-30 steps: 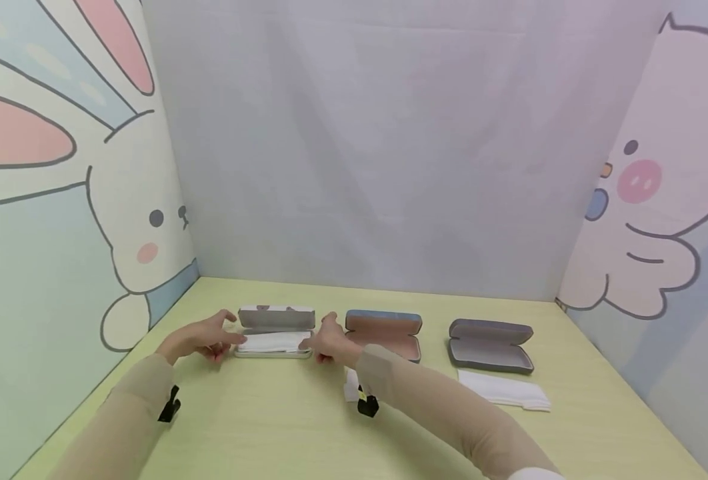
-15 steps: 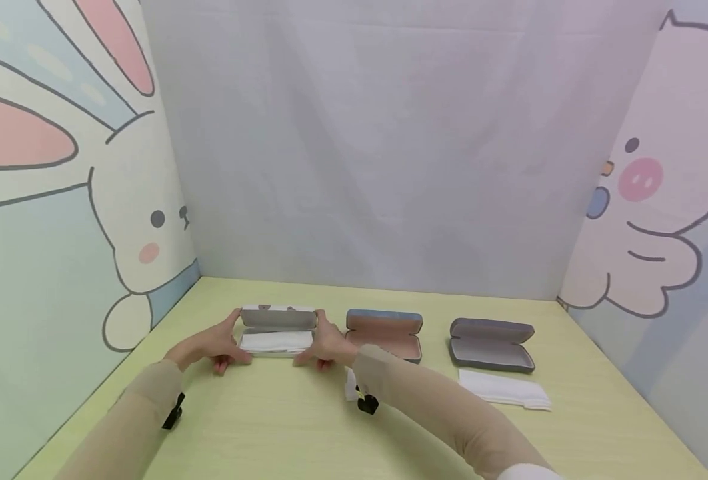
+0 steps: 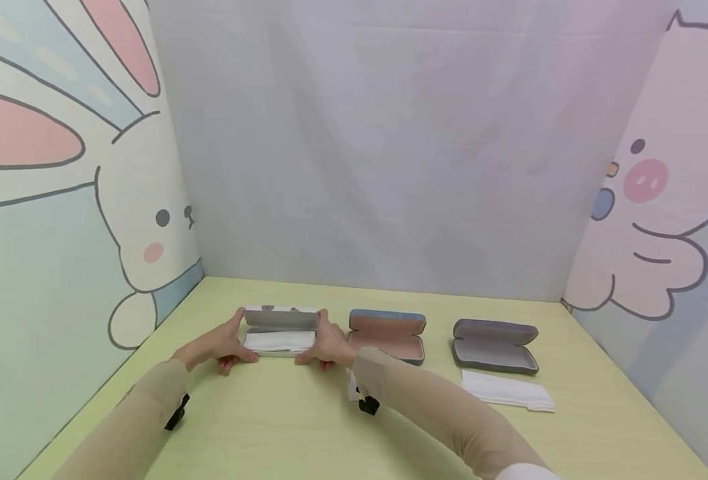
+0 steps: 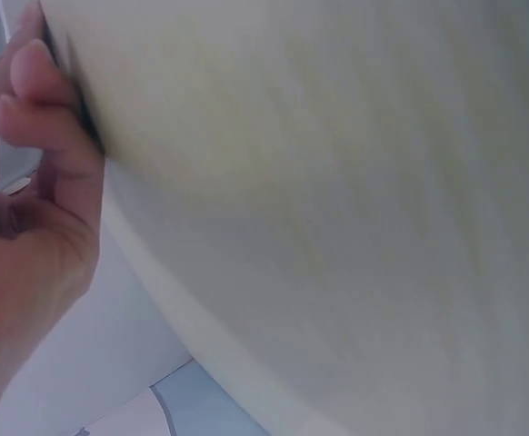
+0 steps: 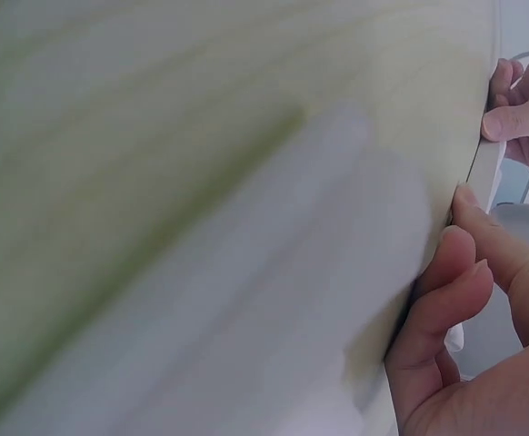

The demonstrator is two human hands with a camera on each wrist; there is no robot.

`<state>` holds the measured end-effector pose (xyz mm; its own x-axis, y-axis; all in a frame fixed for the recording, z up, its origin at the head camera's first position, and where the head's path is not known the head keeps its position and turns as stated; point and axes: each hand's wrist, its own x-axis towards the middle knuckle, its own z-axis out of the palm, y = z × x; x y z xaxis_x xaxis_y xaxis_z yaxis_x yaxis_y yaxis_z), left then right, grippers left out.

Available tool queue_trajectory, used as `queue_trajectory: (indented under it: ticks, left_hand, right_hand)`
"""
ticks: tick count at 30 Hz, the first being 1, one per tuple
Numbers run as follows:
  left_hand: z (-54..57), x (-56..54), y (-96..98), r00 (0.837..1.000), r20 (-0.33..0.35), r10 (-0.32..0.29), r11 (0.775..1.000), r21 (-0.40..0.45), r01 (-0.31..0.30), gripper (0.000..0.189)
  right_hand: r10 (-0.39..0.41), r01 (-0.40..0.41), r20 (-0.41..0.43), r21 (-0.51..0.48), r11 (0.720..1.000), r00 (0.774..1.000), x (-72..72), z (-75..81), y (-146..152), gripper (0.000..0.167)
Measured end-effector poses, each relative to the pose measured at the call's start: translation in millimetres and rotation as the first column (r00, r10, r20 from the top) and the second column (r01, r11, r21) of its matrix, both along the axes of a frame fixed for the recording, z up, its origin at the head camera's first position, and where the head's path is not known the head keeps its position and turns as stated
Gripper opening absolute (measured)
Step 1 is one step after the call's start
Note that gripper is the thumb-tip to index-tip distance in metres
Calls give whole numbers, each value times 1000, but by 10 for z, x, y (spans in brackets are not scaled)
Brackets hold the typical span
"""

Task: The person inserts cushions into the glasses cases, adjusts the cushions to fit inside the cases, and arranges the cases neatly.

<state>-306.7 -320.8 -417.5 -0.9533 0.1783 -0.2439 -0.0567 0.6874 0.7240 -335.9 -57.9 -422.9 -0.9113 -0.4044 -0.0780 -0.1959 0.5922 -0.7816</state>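
Note:
At the left of the row in the head view, a white glasses case (image 3: pixel 281 321) with a grey lining stands with its lid up. A folded white cloth (image 3: pixel 279 341) lies inside it. My left hand (image 3: pixel 225 341) grips the left end of the case, thumb at the front edge and index finger up at the lid. On the opposite end my right hand (image 3: pixel 330 343) holds it the same way. In the right wrist view the thumb of my right hand (image 5: pixel 474 336) lies along the case's front edge, and my left hand (image 5: pixel 526 118) shows beyond.
An opened blue glasses case (image 3: pixel 387 345) with pink lining stands right of my right hand. Farther right is an opened dark grey case (image 3: pixel 492 353), with a folded white cloth (image 3: pixel 507 390) in front. Another white cloth (image 3: pixel 353 387) is partly hidden by my right forearm. A curtain (image 3: pixel 378 153) closes the back.
Both hands have shifted from the cloth and case ends to a grip on the case, thumbs down at its front edge and index fingers raised to the lid. The cloth now lies untouched inside.

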Motion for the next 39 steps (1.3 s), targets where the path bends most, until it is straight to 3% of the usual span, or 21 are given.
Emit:
queue_trajectory:
  ticks: [5, 15, 26, 32, 35, 39]
  left_hand:
    - [-6, -5, -5, 1000, 14, -1, 1000, 24, 0, 127]
    - [20, 21, -3, 1000, -5, -20, 998, 64, 20, 114]
    - [24, 29, 5, 997, 73, 21, 995, 95, -28, 127]
    - [10, 6, 3, 999, 35, -14, 995, 102, 11, 104]
    - [13, 6, -1, 999, 17, -37, 994, 107, 35, 88]
    - [19, 15, -5, 999, 8, -53, 993, 109, 52, 80]
  right_hand:
    - [10, -9, -11, 4, 1000, 1000, -8, 9, 6, 91]
    - [20, -20, -16, -5, 1000, 1000, -23, 14, 14, 90]
    - [20, -20, -12, 9, 1000, 1000, 4, 17, 24, 90]
    - [21, -21, -3, -11, 1000, 1000, -5, 1, 23, 99]
    - [25, -25, -3, -16, 1000, 1000, 4, 5, 25, 95]
    - [36, -36, -11, -18, 999, 999, 16, 8, 29, 86]
